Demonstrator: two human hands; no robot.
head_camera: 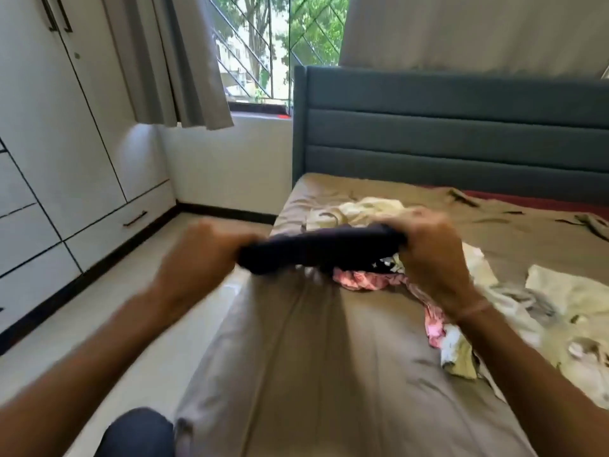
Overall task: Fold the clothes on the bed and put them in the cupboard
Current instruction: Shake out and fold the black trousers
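**Head view, the only view.** The person stood at the left edge of the bed (296,357), both arms stretched out over it. The dark garment (323,247) hung between the hands as a short, thick band above the sheet, near the middle of the frame. Motion blur hid whether it was neatly folded or only bunched.

**Grip.** The left hand (201,249) was clamped on the band's nine o'clock end and the right hand (431,255) on its three o'clock end, the fingers of each curled round the cloth. The garment therefore lay wholly between the two grips, touching both, and appeared to be lifted clear of the bed.

**Progress.** The task looked to be at an early or middle stage.
- One piece was in hand, seemingly part-way through folding.
- No folded stack was visible anywhere on the bed.
- Loose clothes lay unfolded around the held piece: a pink garment (359,280) just below it at five o'clock, a cream garment (369,207) beyond it at twelve o'clock, and crumpled white clothes (573,291) spread from three to four o'clock.
- The cupboard (49,143), at nine o'clock of the frame and well apart from the hands, had its doors closed, so its contents could not be told.

Finishing the fold, carrying the piece to the cupboard and handling each loose piece were judged to be left.
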